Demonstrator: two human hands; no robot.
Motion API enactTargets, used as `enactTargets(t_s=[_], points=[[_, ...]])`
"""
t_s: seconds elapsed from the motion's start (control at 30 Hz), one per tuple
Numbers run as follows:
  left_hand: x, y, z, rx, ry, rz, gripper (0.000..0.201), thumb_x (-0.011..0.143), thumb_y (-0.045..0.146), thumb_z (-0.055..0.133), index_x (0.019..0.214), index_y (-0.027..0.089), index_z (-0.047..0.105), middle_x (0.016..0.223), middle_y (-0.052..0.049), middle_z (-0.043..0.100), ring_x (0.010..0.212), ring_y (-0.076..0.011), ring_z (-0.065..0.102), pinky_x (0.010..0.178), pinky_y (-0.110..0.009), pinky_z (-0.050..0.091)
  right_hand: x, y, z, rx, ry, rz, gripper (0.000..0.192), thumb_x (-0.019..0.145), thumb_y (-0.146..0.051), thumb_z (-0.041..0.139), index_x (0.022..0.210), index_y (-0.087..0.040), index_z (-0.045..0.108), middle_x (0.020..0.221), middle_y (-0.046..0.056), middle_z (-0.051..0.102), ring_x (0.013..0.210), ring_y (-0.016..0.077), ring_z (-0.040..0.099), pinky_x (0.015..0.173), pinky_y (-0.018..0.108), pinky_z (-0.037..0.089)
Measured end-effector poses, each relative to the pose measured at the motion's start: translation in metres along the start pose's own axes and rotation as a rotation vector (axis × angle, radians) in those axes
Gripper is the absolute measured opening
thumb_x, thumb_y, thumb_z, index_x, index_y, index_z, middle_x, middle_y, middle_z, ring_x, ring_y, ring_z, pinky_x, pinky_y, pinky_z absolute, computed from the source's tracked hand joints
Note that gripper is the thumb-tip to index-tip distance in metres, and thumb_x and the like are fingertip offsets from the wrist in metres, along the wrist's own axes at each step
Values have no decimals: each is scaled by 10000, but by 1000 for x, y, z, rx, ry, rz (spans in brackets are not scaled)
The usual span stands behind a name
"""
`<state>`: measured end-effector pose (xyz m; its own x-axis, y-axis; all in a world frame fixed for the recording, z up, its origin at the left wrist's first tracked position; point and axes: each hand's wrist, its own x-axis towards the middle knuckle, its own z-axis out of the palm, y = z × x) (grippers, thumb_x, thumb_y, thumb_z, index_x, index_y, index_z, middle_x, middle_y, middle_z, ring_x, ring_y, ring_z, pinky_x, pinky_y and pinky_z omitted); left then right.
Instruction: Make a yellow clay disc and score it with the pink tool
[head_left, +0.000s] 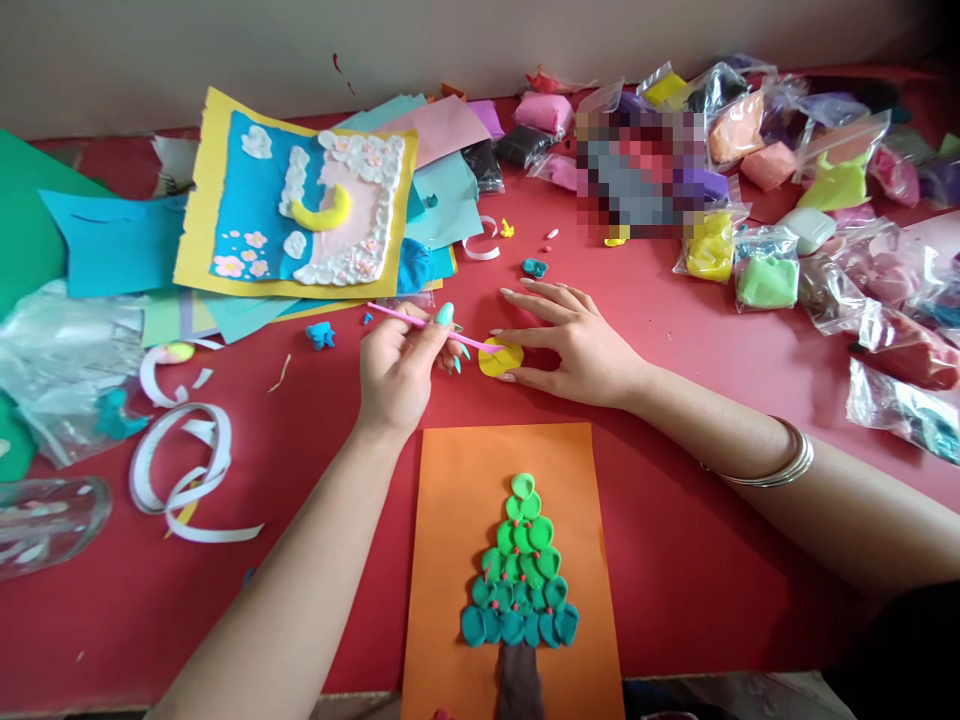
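My left hand [409, 360] pinches a thin pink modelling tool [397, 315], its flat tip resting on a flattened yellow clay disc [495, 366] on the red table. A line shows in the disc near the tip. My right hand [574, 345] lies with fingers stretched out, its fingertips at the disc's right edge, steadying or touching it. Below both hands is an orange sheet [442, 520] bearing a clay tree [517, 570] of light green to teal petals with small red dots and a brown trunk.
Bagged clay [765, 275] crowds the right and back. A blue-and-pink clay picture [255, 210] lies on coloured paper at back left. White paper strips [180, 470], a plastic bag [60, 360] and a clear container [52, 525] lie left. Blue clay bits [320, 335] are near my left hand.
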<state>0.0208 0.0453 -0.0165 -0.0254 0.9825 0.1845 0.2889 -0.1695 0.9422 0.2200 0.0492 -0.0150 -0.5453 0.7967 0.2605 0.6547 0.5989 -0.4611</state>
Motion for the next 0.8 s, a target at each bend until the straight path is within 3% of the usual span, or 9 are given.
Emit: enactTargets(t_s=[0.23, 0.43, 0.8], points=[[-17, 8, -1, 309, 15, 297, 182, 807, 318, 594, 698, 200, 507, 594, 13, 637, 553, -139, 633, 530, -249, 492, 0, -1, 0, -13, 23, -4, 369, 781, -465, 662, 1096, -275, 693, 1379, 80, 506, 1312, 324, 386, 1038, 555, 302], [-22, 14, -3, 526, 64, 509, 145, 789, 258, 574, 667, 216, 508, 541, 28, 631, 479, -127, 596, 474, -241, 438, -1, -1, -1, -10, 16, -26, 376, 811, -457, 624, 1123, -256, 681, 1396, 89, 487, 1316, 320, 382, 1042, 546, 303], [-21, 13, 0, 637, 56, 560, 194, 779, 289, 558, 602, 224, 514, 496, 22, 590, 445, -132, 551, 469, -252, 416, -1, -1, 0, -15, -2, -12, 335, 825, -422, 616, 1117, -271, 685, 1399, 76, 486, 1318, 327, 374, 1036, 551, 303]])
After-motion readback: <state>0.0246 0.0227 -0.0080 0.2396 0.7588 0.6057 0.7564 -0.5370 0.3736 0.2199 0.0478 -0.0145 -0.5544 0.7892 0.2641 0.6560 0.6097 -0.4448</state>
